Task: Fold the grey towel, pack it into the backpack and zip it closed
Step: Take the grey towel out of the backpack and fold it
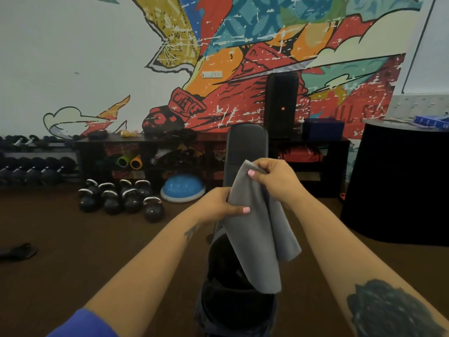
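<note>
The grey towel (257,229) hangs in the air in front of me, draped in loose folds. My right hand (277,176) pinches its top corner between thumb and fingers. Lower and to the left, my left hand (221,205) grips the towel's left edge. Directly under the towel a black backpack (233,297) lies on the padded bench (246,152), its top gaping open; the towel's lower end hangs in front of the opening and hides part of it.
Several kettlebells (121,198) and a blue balance dome (182,188) sit on the brown floor at left. A dumbbell rack (36,166) stands far left. A low black shelf (335,152) and tall speaker (281,103) line the mural wall. A black counter (398,186) stands at right.
</note>
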Demonstrator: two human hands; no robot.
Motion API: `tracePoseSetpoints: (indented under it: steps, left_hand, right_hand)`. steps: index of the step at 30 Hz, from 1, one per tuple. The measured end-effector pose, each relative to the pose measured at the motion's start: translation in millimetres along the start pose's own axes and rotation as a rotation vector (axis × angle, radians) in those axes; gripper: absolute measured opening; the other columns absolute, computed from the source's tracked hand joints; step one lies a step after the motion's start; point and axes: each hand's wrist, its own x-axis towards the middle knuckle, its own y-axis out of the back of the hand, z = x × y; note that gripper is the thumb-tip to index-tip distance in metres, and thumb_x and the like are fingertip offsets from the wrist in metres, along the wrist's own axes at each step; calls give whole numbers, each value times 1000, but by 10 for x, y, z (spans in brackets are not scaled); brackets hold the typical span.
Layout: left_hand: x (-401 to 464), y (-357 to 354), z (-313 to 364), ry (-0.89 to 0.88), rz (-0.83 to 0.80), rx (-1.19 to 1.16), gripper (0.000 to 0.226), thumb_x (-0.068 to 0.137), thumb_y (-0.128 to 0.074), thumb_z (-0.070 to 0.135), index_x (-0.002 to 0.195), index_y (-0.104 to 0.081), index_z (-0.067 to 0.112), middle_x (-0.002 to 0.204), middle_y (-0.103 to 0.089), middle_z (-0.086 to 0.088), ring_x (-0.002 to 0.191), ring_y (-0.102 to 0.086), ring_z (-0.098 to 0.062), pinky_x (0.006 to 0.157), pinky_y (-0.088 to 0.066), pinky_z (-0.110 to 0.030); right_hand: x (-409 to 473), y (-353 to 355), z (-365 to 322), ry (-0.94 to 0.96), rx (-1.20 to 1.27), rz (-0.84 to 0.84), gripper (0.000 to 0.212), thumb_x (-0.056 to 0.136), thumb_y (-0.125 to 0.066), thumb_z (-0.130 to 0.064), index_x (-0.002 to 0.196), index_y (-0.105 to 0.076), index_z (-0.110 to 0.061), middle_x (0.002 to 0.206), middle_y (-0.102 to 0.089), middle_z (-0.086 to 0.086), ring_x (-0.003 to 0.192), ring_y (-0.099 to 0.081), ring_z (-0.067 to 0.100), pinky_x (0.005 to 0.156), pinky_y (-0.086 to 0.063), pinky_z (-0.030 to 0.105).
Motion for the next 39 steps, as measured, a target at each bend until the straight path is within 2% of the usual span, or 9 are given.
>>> tracePoseSetpoints:
  steps: [5,9,14,19,22,25,30,34,39]
  left_hand:
    - [-53,-7,-102,33,-6,78,37,74,-76,33,108,-67,21,99,-70,8,95,-64,-10,82,-49,-21]
    - [-86,23,-223,75,23,128,44,75,-75,36,113,-67,15,99,-68,5,96,-63,-14,85,-50,-26]
    - [-117,74,-304,111,139,-53,21,80,-71,29,95,-68,15,84,-68,3,77,-64,-13,69,-55,-25]
    - [-123,139,-303,37,362,-398,30,83,-68,20,110,-65,5,90,-68,-4,71,-63,-9,55,-49,-16]
    - [-99,160,-273,21,460,-497,33,88,-61,26,115,-64,8,100,-69,-3,88,-62,-16,69,-51,-24]
    - [-81,184,-230,-6,548,-516,21,89,-60,25,105,-67,14,100,-69,-2,96,-61,-19,85,-50,-36]
    - [-70,219,-199,-40,605,-464,7,84,-67,14,83,-68,22,88,-68,4,95,-61,-17,85,-51,-30]
    - [-67,235,-191,-37,605,-438,14,80,-70,8,80,-68,21,85,-68,4,93,-62,-16,88,-52,-32]
    - [-59,247,-225,-32,561,-463,8,82,-68,14,85,-69,21,89,-69,2,93,-63,-18,74,-52,-25]
  right_hand:
    - [37,190,-4,-42,102,166,16,92,-59,-18,103,-71,-15,90,-64,-6,77,-53,-2,70,-43,12]
    - [43,345,21,-91,185,286,15,93,-57,-19,103,-68,-18,87,-61,-11,81,-52,-2,67,-39,12]
    - [39,498,87,-130,205,444,19,94,-57,-20,108,-68,-16,97,-64,-4,95,-56,11,79,-44,20]
    - [-3,556,200,-202,269,532,15,94,-57,-20,103,-68,-17,97,-65,-2,97,-58,15,84,-44,28]
    - [-37,553,288,-267,293,549,7,93,-58,-22,90,-65,-20,94,-65,-1,94,-59,17,82,-46,30]
    - [-67,523,348,-315,285,544,12,92,-60,-22,99,-66,-16,98,-65,0,97,-59,18,80,-45,31]
    - [-95,480,407,-367,289,533,23,90,-63,-22,112,-65,-14,110,-65,2,105,-58,21,97,-49,41]
    - [-98,469,430,-385,302,534,26,90,-64,-21,115,-64,-14,117,-65,5,111,-59,24,100,-48,47]
    - [-101,446,458,-404,312,542,30,90,-63,-23,118,-63,-15,120,-64,5,114,-59,26,100,-48,49]
